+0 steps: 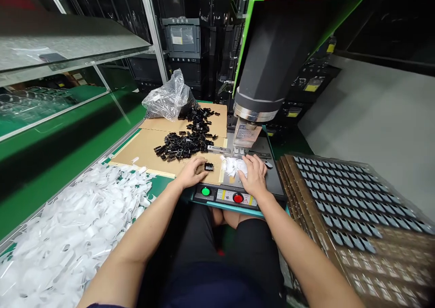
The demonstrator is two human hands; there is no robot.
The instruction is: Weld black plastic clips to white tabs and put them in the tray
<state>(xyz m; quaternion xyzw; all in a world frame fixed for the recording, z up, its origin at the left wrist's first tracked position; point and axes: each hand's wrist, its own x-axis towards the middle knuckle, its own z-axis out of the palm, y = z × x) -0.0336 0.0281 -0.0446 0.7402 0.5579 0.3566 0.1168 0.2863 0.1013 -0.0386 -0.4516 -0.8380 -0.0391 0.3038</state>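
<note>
My left hand rests on the cardboard, its fingers curved around the near side of a small black part; whether they grip it is too small to tell. My right hand lies with spread fingers over the right edge of a small heap of white pieces, below the machine head. Just beyond the heap, a metal fixture sits under the head. A pile of black parts lies on the cardboard beyond my left hand.
A large heap of white pieces covers the left table. Nearest me are a green button and a red button. Stacked trays with grey parts stand at right. A clear plastic bag lies at the back.
</note>
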